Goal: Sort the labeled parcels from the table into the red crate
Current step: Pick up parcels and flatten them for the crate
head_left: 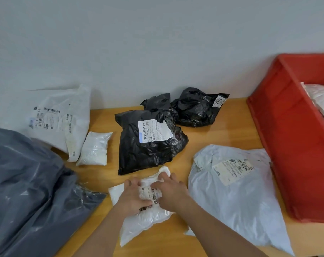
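A small white labeled parcel (139, 221) lies on the wooden table (204, 134) near the front middle. My left hand (132, 196) and my right hand (169, 191) both press and grip its upper part around the barcode label. The red crate (287, 138) stands at the right with a white parcel (322, 97) inside. A large black parcel (148, 145) with a white label lies just beyond my hands. To the right of my hands rests a big white labeled parcel (237, 193).
Behind the large black bag sit a second black labeled parcel (196, 108) and a smaller black one (156, 102). At the left lie a white labeled parcel (51, 117), a small white pouch (94, 149) and a big grey bag (27, 186). A pale wall backs the table.
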Demonstrator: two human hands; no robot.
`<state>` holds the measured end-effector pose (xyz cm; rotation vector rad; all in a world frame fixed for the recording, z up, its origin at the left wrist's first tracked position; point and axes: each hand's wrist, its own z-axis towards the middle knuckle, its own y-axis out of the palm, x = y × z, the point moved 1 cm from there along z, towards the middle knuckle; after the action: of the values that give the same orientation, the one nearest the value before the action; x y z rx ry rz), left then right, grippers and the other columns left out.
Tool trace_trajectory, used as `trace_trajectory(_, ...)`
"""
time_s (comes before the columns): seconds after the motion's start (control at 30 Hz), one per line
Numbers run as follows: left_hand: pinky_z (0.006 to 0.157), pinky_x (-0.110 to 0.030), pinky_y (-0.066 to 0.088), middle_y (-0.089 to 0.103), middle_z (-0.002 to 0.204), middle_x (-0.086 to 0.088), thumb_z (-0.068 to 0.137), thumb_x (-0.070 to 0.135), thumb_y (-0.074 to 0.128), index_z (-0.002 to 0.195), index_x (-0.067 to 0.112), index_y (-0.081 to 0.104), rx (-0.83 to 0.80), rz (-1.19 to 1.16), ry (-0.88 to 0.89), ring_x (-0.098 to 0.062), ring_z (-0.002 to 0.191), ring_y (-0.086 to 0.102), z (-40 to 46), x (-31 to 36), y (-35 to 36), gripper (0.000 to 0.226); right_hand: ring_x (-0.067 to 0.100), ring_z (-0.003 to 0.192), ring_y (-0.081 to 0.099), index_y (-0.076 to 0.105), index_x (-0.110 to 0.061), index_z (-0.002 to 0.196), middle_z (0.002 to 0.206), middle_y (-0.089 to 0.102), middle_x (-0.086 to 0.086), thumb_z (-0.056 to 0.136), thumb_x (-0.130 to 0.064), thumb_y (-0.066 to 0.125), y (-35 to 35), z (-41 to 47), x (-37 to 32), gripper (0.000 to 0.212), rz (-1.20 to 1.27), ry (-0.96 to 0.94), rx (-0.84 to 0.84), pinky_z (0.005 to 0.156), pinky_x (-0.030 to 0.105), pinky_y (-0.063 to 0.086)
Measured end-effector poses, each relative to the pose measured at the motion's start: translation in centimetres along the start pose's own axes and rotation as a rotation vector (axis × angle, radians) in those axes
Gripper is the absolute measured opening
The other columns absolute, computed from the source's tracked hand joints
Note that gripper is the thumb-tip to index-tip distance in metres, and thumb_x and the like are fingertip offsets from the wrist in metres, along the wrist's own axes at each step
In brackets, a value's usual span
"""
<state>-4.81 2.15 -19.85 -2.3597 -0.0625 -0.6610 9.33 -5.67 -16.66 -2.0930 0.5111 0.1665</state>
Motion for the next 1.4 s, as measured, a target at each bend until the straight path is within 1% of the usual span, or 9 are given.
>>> trace_trajectory(0.13,0.076,-0.023,0.050,0.041,0.117,-0.002,0.068,0.014,0.086,0.108,0.021,0.045,-0.013,-0.056,-0.048,-0.019,0.103,0.053,0.1,-0.1,-2.1,0.058,0.030,0.123,0.039,0.051,-0.029,0.135,0.143,0.031,0.003,0.090,-0.021,0.059,-0.3,-0.8,-0.1,0.046,-0.037,0.127,-0.058,0.085,0.039,0.046)
trace_trajectory(0.23,0.077,-0.027,0.051,0.047,0.113,-0.002,0.066,0.019,0.088,0.107,0.018,0.041,-0.081,0.068,-0.087,-0.017,0.097,0.053,-0.2,0.1,-3.8,0.062,0.031,0.134,0.030,0.050,-0.014,0.133,0.150,0.025,0.009,0.091,-0.024,0.061,-0.4,-1.1,-0.7,0.045,-0.105,0.169,-0.024,0.097,0.041,0.042)
trace_trajectory(0.47,0.075,-0.024,0.047,0.035,0.114,-0.001,0.069,0.023,0.086,0.119,0.030,0.026,-0.023,0.164,0.024,-0.018,0.092,0.053,-0.9,-0.2,-1.9,0.077,0.016,0.148,0.005,0.023,-0.028,0.149,0.161,0.000,-0.016,0.081,-0.039,0.073,1.6,-0.7,1.0,0.085,0.217,0.011,0.014,0.117,0.042,0.025)
trace_trajectory(0.77,0.096,-0.031,0.046,0.029,0.128,-0.005,0.068,0.033,0.085,0.132,0.029,0.024,0.025,0.242,-0.015,-0.022,0.113,0.046,-0.5,0.1,-1.8,0.088,0.026,0.145,0.014,0.013,-0.023,0.150,0.162,-0.011,-0.001,0.081,-0.043,0.074,1.3,0.2,-0.7,0.094,0.069,0.207,0.010,0.097,0.040,0.047)
trace_trajectory(0.87,0.107,-0.037,0.037,0.025,0.142,-0.004,0.071,0.043,0.081,0.146,0.029,0.021,0.060,0.308,0.011,-0.026,0.130,0.030,-0.5,0.2,-2.6,0.098,0.030,0.147,0.009,0.009,-0.016,0.153,0.161,-0.016,0.010,0.087,-0.041,0.067,1.5,-0.4,-1.4,0.092,0.012,0.216,0.044,0.110,0.042,0.036)
trace_trajectory(1.0,0.108,-0.037,0.038,0.019,0.151,-0.001,0.070,0.044,0.082,0.153,0.028,0.012,0.023,0.272,0.007,-0.024,0.135,0.029,-0.5,-0.2,-2.3,0.110,0.024,0.150,-0.001,0.015,-0.022,0.152,0.163,-0.005,0.001,0.089,-0.036,0.066,2.1,-0.3,-0.3,0.082,0.092,0.093,0.080,0.120,0.042,0.011)
trace_trajectory(1.2,0.108,-0.035,0.036,0.018,0.150,0.001,0.070,0.045,0.082,0.152,0.029,0.010,0.089,0.334,0.023,-0.022,0.134,0.026,-0.4,-0.2,-1.5,0.109,0.027,0.150,-0.005,0.014,-0.025,0.149,0.162,-0.013,0.004,0.085,-0.036,0.070,2.8,0.6,0.5,0.085,0.163,0.097,0.042,0.120,0.042,0.010)
trace_trajectory(1.3,0.108,-0.036,0.036,0.026,0.146,-0.003,0.068,0.039,0.085,0.147,0.028,0.023,0.012,0.263,-0.005,-0.025,0.131,0.031,0.4,0.0,-2.7,0.101,0.028,0.149,0.006,0.024,-0.024,0.148,0.162,0.001,0.005,0.083,-0.032,0.073,2.0,0.6,0.7,0.082,0.259,0.084,0.026,0.120,0.040,0.015)
trace_trajectory(1.4,0.091,-0.030,0.047,0.042,0.139,-0.004,0.071,0.033,0.085,0.130,0.022,0.050,-0.002,-0.028,-0.114,-0.021,0.116,0.048,1.6,0.2,-4.6,0.070,0.021,0.132,0.039,0.049,-0.020,0.135,0.144,0.044,0.003,0.090,-0.027,0.065,0.1,0.7,2.0,0.048,0.572,0.192,0.207,0.108,0.029,0.033)
